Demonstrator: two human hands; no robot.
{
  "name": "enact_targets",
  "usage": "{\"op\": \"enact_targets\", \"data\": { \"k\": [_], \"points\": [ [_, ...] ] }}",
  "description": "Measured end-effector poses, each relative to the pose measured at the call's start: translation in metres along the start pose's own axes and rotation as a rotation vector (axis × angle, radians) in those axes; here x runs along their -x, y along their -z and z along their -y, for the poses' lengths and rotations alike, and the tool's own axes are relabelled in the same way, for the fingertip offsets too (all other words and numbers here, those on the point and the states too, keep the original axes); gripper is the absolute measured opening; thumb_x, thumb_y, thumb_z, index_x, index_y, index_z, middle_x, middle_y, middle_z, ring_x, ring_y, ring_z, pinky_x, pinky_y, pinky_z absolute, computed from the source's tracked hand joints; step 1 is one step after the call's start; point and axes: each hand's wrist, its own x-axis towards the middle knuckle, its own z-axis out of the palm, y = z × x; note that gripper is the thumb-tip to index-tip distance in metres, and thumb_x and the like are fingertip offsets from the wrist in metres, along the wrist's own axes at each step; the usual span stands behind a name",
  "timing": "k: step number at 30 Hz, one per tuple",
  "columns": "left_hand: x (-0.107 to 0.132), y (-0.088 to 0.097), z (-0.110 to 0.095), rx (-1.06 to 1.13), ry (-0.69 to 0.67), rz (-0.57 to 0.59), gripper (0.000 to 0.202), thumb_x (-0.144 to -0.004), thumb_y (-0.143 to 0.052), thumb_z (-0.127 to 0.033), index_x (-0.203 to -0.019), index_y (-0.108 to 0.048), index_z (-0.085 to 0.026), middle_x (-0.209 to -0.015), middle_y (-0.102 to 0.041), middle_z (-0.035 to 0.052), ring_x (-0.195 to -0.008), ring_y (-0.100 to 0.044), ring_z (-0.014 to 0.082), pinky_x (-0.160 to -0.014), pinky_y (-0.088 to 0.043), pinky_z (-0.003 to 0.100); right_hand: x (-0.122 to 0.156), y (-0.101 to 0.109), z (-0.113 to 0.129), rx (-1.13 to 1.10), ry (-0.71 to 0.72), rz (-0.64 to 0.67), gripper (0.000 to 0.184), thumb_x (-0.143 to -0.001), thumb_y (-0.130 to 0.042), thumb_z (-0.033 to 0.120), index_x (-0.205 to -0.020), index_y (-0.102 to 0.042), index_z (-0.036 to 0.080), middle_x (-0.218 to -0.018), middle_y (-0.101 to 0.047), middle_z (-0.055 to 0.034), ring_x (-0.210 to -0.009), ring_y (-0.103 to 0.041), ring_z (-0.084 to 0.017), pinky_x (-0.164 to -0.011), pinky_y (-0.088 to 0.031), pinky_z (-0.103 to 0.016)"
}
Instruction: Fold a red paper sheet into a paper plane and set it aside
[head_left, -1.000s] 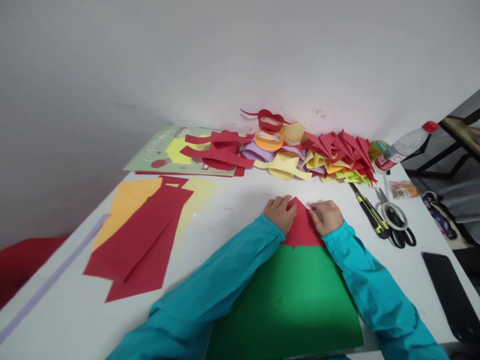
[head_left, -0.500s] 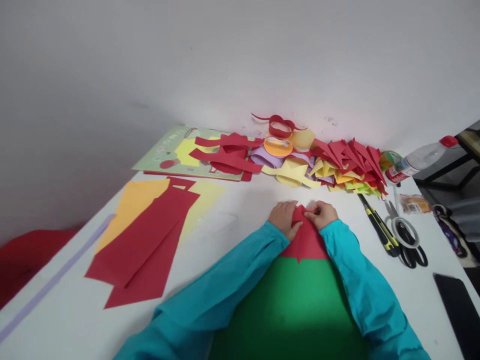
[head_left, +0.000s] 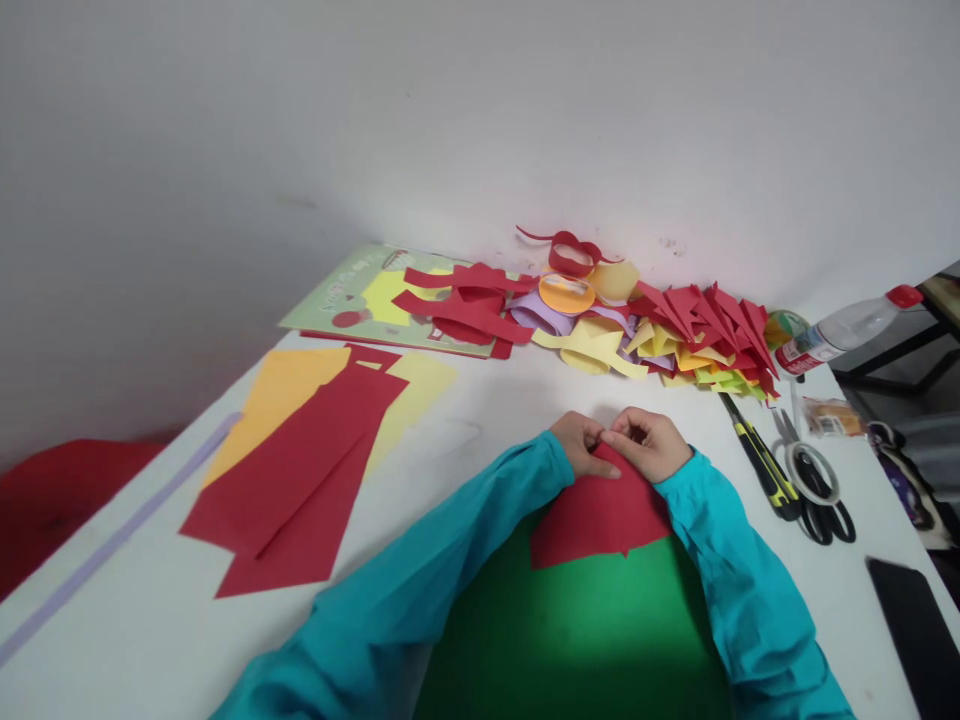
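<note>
A folded piece of red paper point(head_left: 600, 515) sits over the far end of a green sheet point(head_left: 577, 630) on the white table point(head_left: 465, 440). My left hand point(head_left: 583, 445) and my right hand point(head_left: 649, 443) meet at the red piece's far tip, fingers pinched together on it. The tip is lifted off the table and the piece bows outward below my hands. Both arms wear teal sleeves.
Red, orange and yellow sheets point(head_left: 300, 460) lie at the left. A heap of cut paper scraps point(head_left: 637, 325) lines the wall. At the right are a utility knife point(head_left: 757, 460), scissors point(head_left: 814, 485), a tape roll, a plastic bottle point(head_left: 847, 325) and a black phone point(head_left: 915, 620).
My hands slid from the red piece's sides to its tip, pinched it and lifted it. The flat triangle now bows into a wider, curved shape.
</note>
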Motion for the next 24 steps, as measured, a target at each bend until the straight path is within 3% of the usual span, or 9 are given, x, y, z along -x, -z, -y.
{"op": "enact_targets", "data": {
  "k": [4,7,11,15,18,21,24],
  "points": [
    [0.004,-0.004,-0.008,-0.015,0.044,-0.002,0.034,-0.047,-0.076,-0.039,-0.048,-0.057,-0.011,-0.037,-0.029,-0.0101,-0.038,-0.026,0.0026,-0.037,-0.019,0.018,0.004,-0.003,0.009,0.167,0.085,-0.07,0.024,-0.074,-0.051,0.036,-0.057,-0.048,0.018,-0.05,-0.045,0.0037,-0.048,-0.039,-0.009,-0.047,-0.03,-0.022],
    [0.004,-0.005,-0.009,0.085,0.086,0.033,0.034,-0.047,-0.075,-0.04,-0.055,-0.063,-0.009,-0.04,-0.044,-0.0063,-0.041,-0.04,0.0065,-0.039,-0.03,0.019,0.005,-0.004,0.009,0.157,0.066,-0.133,0.028,-0.075,-0.048,0.038,-0.055,-0.044,0.019,-0.049,-0.041,0.0045,-0.048,-0.036,-0.009,-0.047,-0.029,-0.022],
    [0.005,-0.006,-0.01,0.172,0.141,0.049,0.035,-0.044,-0.077,-0.038,-0.062,-0.068,-0.009,-0.051,-0.06,-0.0004,-0.049,-0.054,0.0132,-0.044,-0.04,0.022,0.004,-0.001,0.004,0.084,0.011,-0.122,0.04,-0.08,-0.04,0.048,-0.052,-0.039,0.02,-0.047,-0.035,0.005,-0.048,-0.034,-0.01,-0.047,-0.028,-0.022],
    [0.007,-0.003,-0.014,0.207,0.16,0.023,0.031,-0.043,-0.078,-0.033,-0.061,-0.07,-0.01,-0.055,-0.065,0.0008,-0.051,-0.057,0.0145,-0.047,-0.044,0.023,0.004,0.006,0.003,0.12,0.012,-0.052,0.042,-0.08,-0.039,0.053,-0.055,-0.043,0.02,-0.048,-0.038,0.0044,-0.049,-0.036,-0.01,-0.048,-0.03,-0.022],
    [0.008,-0.001,-0.017,0.25,0.173,0.033,0.028,-0.043,-0.078,-0.031,-0.061,-0.07,-0.011,-0.056,-0.066,0.0009,-0.051,-0.058,0.0145,-0.048,-0.045,0.023,0.006,0.007,0.006,0.192,0.086,-0.009,0.038,-0.079,-0.044,0.048,-0.054,-0.04,0.02,-0.048,-0.036,0.005,-0.048,-0.034,-0.009,-0.047,-0.028,-0.022],
    [0.009,0.0,-0.019,0.306,0.185,0.055,0.031,-0.042,-0.079,-0.029,-0.064,-0.071,-0.01,-0.058,-0.067,0.0023,-0.053,-0.06,0.0167,-0.05,-0.047,0.025,0.008,0.005,0.01,0.253,0.175,-0.048,0.035,-0.082,-0.041,0.039,-0.053,-0.037,0.02,-0.048,-0.035,0.005,-0.048,-0.033,-0.009,-0.047,-0.027,-0.022],
    [0.01,0.003,-0.022,0.312,0.196,0.055,0.031,-0.041,-0.08,-0.028,-0.064,-0.071,-0.009,-0.058,-0.067,0.0039,-0.052,-0.06,0.0171,-0.05,-0.048,0.027,0.008,0.004,0.011,0.269,0.173,-0.093,0.034,-0.081,-0.042,0.039,-0.053,-0.035,0.02,-0.047,-0.034,0.0054,-0.046,-0.032,-0.009,-0.047,-0.026,-0.022]
  ]
}}
